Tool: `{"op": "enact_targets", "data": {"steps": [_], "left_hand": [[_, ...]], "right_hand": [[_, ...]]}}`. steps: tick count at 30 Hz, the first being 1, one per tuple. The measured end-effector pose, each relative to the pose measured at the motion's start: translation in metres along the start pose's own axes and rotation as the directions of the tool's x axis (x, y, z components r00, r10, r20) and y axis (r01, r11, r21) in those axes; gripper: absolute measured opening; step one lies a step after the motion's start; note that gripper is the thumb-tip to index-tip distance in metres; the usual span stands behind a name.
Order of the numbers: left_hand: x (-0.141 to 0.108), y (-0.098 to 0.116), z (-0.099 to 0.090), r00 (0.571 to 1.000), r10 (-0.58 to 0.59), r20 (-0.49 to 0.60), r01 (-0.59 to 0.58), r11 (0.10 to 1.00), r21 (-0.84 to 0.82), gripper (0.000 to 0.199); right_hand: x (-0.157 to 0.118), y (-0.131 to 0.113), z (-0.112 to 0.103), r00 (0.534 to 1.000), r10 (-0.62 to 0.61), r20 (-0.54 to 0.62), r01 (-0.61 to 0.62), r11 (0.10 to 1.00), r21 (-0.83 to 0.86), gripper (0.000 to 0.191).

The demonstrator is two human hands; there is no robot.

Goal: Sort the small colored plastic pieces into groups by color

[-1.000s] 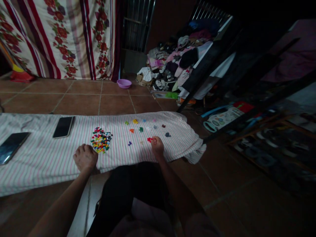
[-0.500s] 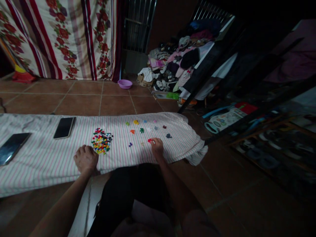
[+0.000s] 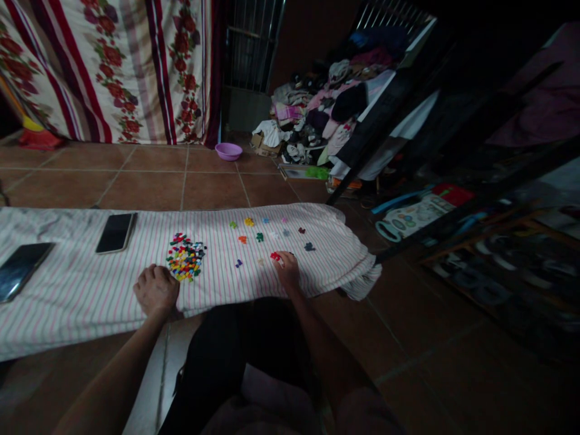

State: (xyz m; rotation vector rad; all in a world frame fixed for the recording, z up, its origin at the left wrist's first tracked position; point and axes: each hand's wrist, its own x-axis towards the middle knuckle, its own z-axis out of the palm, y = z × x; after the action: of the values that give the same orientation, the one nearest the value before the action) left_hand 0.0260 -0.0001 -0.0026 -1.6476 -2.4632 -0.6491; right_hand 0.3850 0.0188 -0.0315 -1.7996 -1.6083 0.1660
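Observation:
A mixed pile of small coloured pieces [image 3: 186,258] lies on the striped cloth [image 3: 113,290]. My left hand [image 3: 156,290] rests on the cloth at the pile's lower left, its fingers curled, and what they hold, if anything, is hidden. Further right my right hand [image 3: 287,267] is at a small group of red pieces [image 3: 276,257], its fingertips apart beside them. Around it lie small single-colour groups: yellow [image 3: 249,222], orange [image 3: 243,240], dark green [image 3: 260,237], purple [image 3: 238,264], dark grey [image 3: 309,247] and several others.
Two phones lie at the left of the cloth, a smaller one [image 3: 116,233] and a larger one [image 3: 22,270]. Beyond, on the tiled floor, are a purple basin [image 3: 229,151] and a heap of clothes [image 3: 317,115]. A dark post slants at the right.
The fingers of my right hand have parted and drawn slightly back, and more of the red pieces shows. My left hand has kept its place by the pile.

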Motion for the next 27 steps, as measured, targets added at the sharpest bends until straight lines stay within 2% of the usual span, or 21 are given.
{"op": "enact_targets", "data": {"steps": [11, 14, 20, 27], "left_hand": [[-0.001, -0.004, 0.008, 0.998, 0.031, -0.053, -0.028, 0.998, 0.056, 0.029], [-0.001, -0.004, 0.008, 0.998, 0.035, -0.051, -0.032, 0.998, 0.055, 0.030], [0.000, -0.001, 0.004, 0.999, 0.022, -0.030, -0.020, 0.998, 0.067, 0.033], [0.000, -0.003, 0.007, 0.999, 0.018, -0.043, -0.016, 0.999, 0.042, 0.031]], "right_hand": [[0.010, -0.001, 0.007, 0.999, -0.036, 0.035, 0.038, 0.997, -0.062, 0.031], [0.011, 0.003, 0.011, 0.999, -0.041, 0.011, 0.042, 0.997, -0.059, 0.029], [0.014, 0.016, 0.021, 0.987, -0.143, -0.080, 0.140, 0.990, -0.032, 0.027], [0.013, 0.020, 0.023, 0.981, -0.167, -0.094, 0.164, 0.986, -0.036, 0.030]]}}
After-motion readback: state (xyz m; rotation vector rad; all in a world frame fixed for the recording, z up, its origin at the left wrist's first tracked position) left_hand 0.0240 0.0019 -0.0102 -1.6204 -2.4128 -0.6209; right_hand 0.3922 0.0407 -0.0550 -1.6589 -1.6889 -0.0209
